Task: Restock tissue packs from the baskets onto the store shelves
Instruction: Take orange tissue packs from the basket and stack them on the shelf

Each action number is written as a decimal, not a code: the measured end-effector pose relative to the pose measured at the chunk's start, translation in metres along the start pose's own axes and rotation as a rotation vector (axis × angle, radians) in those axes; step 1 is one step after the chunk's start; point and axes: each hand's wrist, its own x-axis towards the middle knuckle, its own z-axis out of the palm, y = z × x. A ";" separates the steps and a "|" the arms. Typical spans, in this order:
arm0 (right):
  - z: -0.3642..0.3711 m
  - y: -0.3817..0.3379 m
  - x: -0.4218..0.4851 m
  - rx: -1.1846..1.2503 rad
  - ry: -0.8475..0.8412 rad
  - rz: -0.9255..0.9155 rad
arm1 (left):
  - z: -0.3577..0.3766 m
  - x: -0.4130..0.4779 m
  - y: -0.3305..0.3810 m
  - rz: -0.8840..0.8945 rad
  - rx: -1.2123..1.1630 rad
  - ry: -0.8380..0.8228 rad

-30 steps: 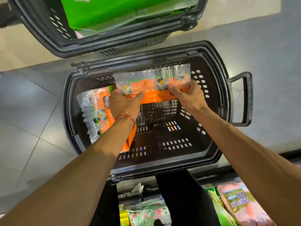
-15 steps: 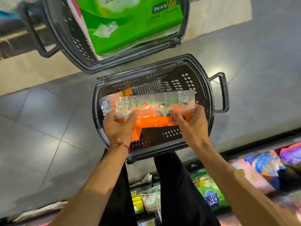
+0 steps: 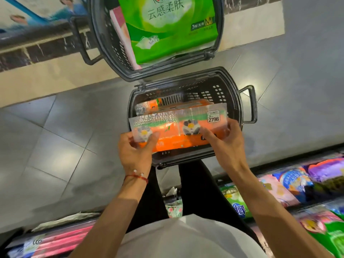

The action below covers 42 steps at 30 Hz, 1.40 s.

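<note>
An orange tissue pack [image 3: 178, 133] with a clear wrapper and a 2798 price sticker is held above the near black basket [image 3: 236, 101]. My left hand [image 3: 136, 151] grips its left end, thumb on top. My right hand [image 3: 226, 146] grips its right end. Another orange pack [image 3: 149, 108] lies inside that basket, partly hidden behind the held one. A second black basket [image 3: 104, 43] farther away holds a large green tissue pack [image 3: 171, 28] and a pink pack [image 3: 119, 34] beside it.
Both baskets stand on a grey tiled floor [image 3: 55, 146]. Shelves with coloured tissue packs [image 3: 297, 183] run along the lower right. Pink packs [image 3: 61, 241] lie on the shelf at lower left. My legs in black trousers [image 3: 195, 192] stand between the shelves.
The orange pack has risen out of the near basket towards me, both hands still holding its ends. The view has pulled back, showing more of the far basket and the shelves.
</note>
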 end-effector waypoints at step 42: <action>0.008 -0.022 -0.205 0.265 -0.032 -0.469 | -0.223 -0.110 0.037 0.238 -0.102 -0.330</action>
